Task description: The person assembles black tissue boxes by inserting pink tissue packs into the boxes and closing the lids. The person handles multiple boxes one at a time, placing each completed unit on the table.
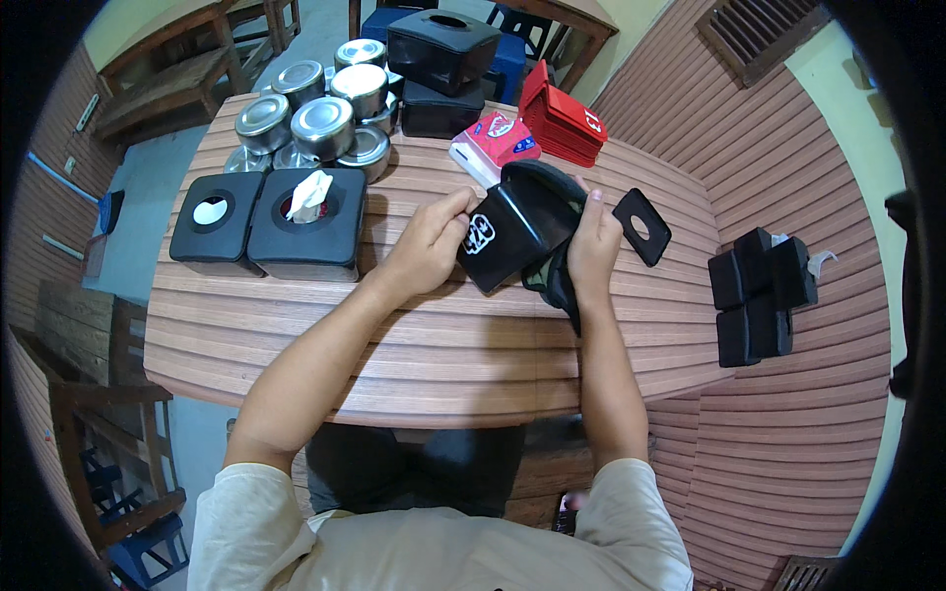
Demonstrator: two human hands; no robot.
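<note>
My left hand (pixel 434 236) grips one side of a black plastic tissue box (pixel 512 236) with a white printed mark, tilted above the table. My right hand (pixel 596 251) is closed on a dark cloth piece (pixel 560 278), which looks like a cap with a curved edge and greenish inside, pressed against the box's other side. Its fingers are partly hidden behind the cloth. Right of that hand lies a loose black lid (pixel 654 240) with an oval hole. Just beyond the box sits a pink-and-white tissue pack (pixel 506 138).
Two closed black tissue boxes (pixel 330 246) stand at left. Behind them are several stacked round metal tins (pixel 322 128). More black boxes (pixel 443 54) are piled at the back, near red folded table signs (pixel 562 123). Black holders (pixel 754 295) hang on the right wall.
</note>
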